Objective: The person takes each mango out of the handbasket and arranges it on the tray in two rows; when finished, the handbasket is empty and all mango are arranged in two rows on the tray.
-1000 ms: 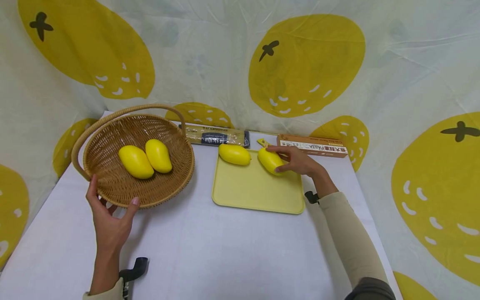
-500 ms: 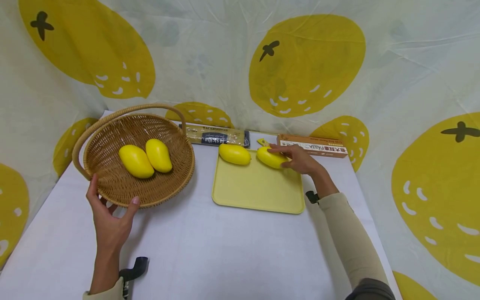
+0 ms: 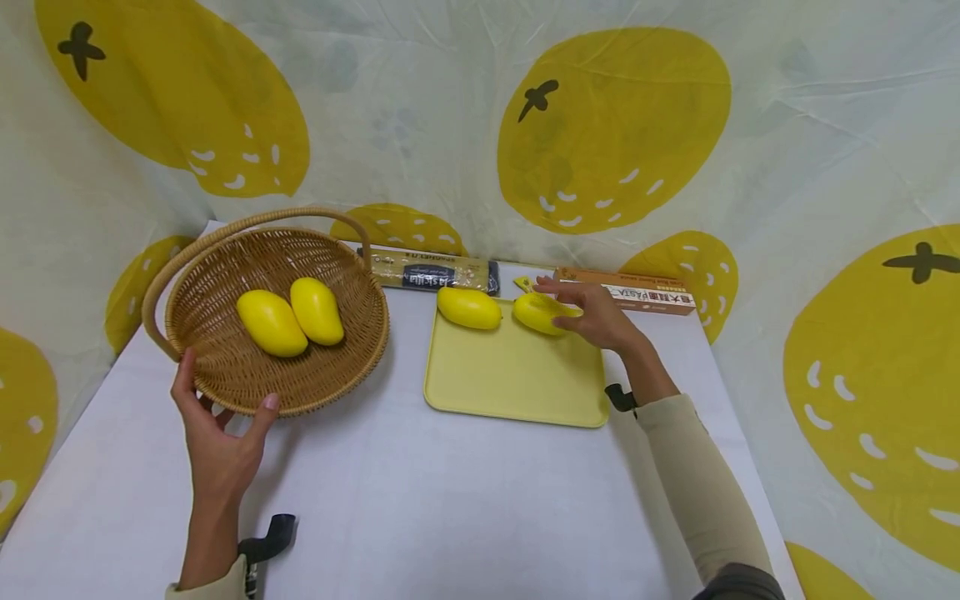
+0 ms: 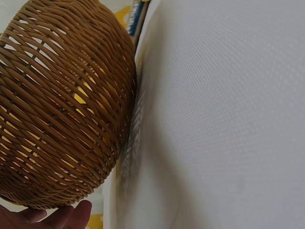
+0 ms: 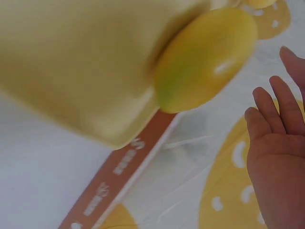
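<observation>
My left hand (image 3: 221, 458) holds the near left rim of a tilted wicker basket (image 3: 330, 387), its thumb at the front. In the left wrist view, fingertips (image 4: 78, 217) touch the basket's woven wall (image 4: 66, 109). Two yellow mangoes (image 3: 272, 323) lie side by side inside. On the far edge of a pale yellow tray (image 3: 517, 383) rest two more, a left mango (image 3: 469, 308) and a right mango (image 3: 534, 315). My right hand (image 3: 600, 321) hovers over the right one. The right wrist view shows loosely spread fingers (image 5: 267, 112) apart from that mango (image 5: 207, 59).
Behind the tray lie a spaghetti packet (image 3: 438, 273) and a brown pasta box (image 3: 637, 293). A small yellow patterned piece (image 3: 524, 284) sits between them. White cloth (image 3: 450, 508) covers the table, and a printed curtain (image 3: 435, 108) hangs behind.
The right mango has turned from slanting to nearly level beside the other one. My right hand has let go of it and its fingers have spread. The left hand and basket stay put.
</observation>
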A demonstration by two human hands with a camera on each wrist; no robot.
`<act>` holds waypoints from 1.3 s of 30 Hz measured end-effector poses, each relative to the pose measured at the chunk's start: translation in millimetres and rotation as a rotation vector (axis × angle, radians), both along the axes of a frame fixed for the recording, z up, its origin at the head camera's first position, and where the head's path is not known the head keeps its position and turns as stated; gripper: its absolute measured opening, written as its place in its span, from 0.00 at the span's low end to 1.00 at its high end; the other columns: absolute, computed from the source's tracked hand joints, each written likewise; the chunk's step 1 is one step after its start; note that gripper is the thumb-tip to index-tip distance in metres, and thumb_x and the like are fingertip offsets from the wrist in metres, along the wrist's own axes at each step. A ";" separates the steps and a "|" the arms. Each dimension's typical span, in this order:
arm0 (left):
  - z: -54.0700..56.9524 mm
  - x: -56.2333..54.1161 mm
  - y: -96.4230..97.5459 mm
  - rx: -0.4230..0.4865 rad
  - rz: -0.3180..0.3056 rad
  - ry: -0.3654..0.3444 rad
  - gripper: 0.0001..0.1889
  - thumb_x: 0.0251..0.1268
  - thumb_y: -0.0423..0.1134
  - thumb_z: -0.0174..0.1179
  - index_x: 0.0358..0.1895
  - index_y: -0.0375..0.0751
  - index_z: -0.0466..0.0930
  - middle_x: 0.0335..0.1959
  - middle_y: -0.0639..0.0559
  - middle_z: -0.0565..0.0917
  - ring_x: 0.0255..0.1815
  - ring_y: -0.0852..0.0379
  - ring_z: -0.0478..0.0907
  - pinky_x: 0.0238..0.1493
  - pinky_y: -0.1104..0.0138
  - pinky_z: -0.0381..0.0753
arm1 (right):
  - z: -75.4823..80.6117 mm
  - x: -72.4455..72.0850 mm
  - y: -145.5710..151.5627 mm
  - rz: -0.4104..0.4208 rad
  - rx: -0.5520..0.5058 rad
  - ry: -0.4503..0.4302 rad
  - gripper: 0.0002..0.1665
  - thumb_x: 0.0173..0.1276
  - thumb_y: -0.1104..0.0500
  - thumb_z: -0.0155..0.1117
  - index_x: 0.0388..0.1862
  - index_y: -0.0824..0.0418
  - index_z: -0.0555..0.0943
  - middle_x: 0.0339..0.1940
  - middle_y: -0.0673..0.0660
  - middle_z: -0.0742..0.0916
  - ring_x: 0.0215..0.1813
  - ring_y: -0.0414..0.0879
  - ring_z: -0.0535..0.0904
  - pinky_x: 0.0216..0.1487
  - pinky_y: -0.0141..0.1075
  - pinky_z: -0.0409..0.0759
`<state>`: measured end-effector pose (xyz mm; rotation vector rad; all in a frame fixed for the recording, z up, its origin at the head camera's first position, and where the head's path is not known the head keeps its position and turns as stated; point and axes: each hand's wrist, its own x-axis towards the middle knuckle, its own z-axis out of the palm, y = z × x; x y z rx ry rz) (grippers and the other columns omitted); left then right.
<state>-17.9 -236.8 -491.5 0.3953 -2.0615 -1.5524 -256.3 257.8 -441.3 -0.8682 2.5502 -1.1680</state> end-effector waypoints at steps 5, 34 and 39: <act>0.6 0.2 0.3 -0.005 0.002 0.000 0.59 0.56 0.31 0.74 0.87 0.59 0.46 0.86 0.55 0.54 0.79 0.49 0.62 0.69 0.67 0.69 | 23.1 15.0 -22.6 -0.020 -0.049 0.051 0.38 0.67 0.68 0.76 0.74 0.52 0.80 0.76 0.55 0.81 0.80 0.56 0.71 0.75 0.62 0.72; 0.1 0.2 1.5 -0.007 0.003 -0.001 0.58 0.56 0.33 0.74 0.87 0.59 0.46 0.86 0.56 0.54 0.79 0.50 0.62 0.68 0.67 0.69 | 54.2 74.7 -163.9 0.123 -0.379 0.290 0.43 0.61 0.55 0.84 0.75 0.51 0.78 0.76 0.48 0.81 0.77 0.44 0.73 0.78 0.45 0.69; -0.2 -0.2 1.7 -0.009 0.003 -0.002 0.58 0.56 0.33 0.74 0.87 0.60 0.46 0.85 0.56 0.55 0.78 0.51 0.62 0.66 0.68 0.69 | 51.0 78.5 -189.1 0.134 -0.366 0.341 0.46 0.60 0.54 0.85 0.77 0.54 0.76 0.77 0.49 0.80 0.78 0.43 0.71 0.79 0.42 0.68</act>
